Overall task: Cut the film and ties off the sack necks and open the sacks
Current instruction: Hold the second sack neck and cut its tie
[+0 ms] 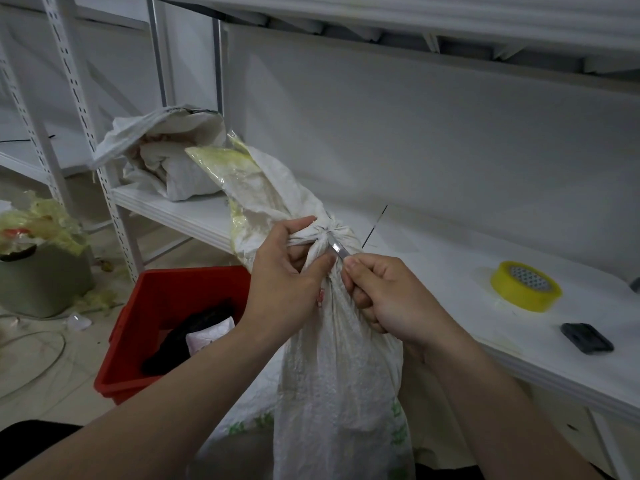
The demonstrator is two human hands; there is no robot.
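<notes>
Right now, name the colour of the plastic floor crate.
The plastic crate is red; head view.

Both bare: left hand (281, 282), right hand (391, 299). Forearms (180, 403) unsleeved down to the frame bottom. Fingernails short. Dark garment (31, 436) at lower left edge, type unclear.

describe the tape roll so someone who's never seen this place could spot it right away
Find the long white shelf running along the right side of the view. Past the right hand, a roll of tape lies flat on it. It is the only yellow ring there; the thing beside it, nearer the camera, is a small flat black object.
</notes>
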